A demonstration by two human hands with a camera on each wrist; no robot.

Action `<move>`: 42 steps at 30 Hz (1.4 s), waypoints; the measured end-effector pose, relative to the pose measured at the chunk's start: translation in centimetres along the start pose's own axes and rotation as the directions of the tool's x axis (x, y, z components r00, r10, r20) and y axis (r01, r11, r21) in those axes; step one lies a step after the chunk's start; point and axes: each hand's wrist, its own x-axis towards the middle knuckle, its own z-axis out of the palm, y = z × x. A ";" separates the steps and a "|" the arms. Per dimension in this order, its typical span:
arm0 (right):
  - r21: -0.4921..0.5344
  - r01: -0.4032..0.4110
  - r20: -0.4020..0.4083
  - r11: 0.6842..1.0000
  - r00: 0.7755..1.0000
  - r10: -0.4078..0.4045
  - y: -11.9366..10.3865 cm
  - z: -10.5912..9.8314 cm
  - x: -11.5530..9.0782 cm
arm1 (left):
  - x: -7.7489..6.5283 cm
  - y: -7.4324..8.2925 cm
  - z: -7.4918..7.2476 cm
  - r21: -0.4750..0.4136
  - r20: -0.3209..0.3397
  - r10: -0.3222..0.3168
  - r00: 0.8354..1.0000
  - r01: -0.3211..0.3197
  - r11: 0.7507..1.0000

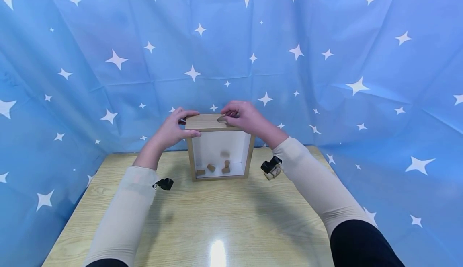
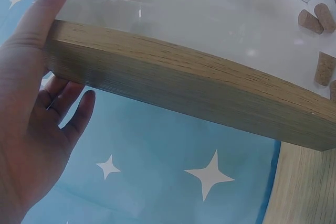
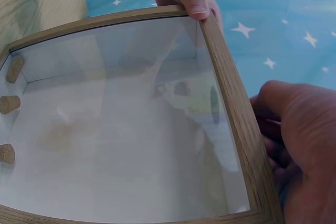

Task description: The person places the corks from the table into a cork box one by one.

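A shallow wooden box point(image 1: 249, 154) with a clear front stands upright, a round hole point(image 1: 221, 120) in its top. My left hand point(image 1: 171, 128) grips its upper left corner, thumb point(image 2: 44, 11) over the front edge and fingers behind. Over the hole, my right hand point(image 1: 244, 116) has its thumb and forefinger apart at the rim; its other fingers are partly hidden. Inside, several corks point(image 1: 211, 167) lie along the bottom. One blurred brown cork point(image 1: 225, 153) shows above them against the white back. The right wrist view shows more corks point(image 3: 9, 104) through the front.
The box stands on a wood-grain table point(image 1: 202, 218) near its back edge. A blue curtain point(image 1: 325, 98) with white stars hangs behind and at the sides. Dark wrist cameras point(image 1: 164, 183) hang below both cream sleeves point(image 1: 123, 210). Light glares on the tabletop near the front.
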 end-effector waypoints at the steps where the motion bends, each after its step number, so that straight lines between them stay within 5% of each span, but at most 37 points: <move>1: 0.001 -0.001 0.000 1.000 1.000 0.001 0.0 0.0 0.0 | 0.0 0.0 0.0 0.000 0.000 0.002 1.000 -0.002 1.000; 15: 0.031 -0.020 -0.020 0.999 1.000 0.021 -0.1 -0.7 -1.1 | -0.1 0.0 0.0 -0.013 0.001 0.001 1.000 -0.001 1.000; 20: 0.071 -0.008 -0.090 0.997 0.996 0.014 0.6 -1.5 -2.3 | -0.1 0.0 0.0 -0.007 0.006 0.005 1.000 -0.005 1.000; 30: 0.030 -0.059 -0.274 0.998 0.960 0.065 4.2 -3.6 -7.1 | -0.1 -0.1 -0.1 -0.023 0.005 0.009 1.000 -0.009 1.000; 42: -0.003 -0.256 -0.273 0.967 0.930 0.246 9.8 -4.4 -14.2 | -0.1 0.2 0.0 0.002 -0.008 -0.011 1.000 0.011 1.000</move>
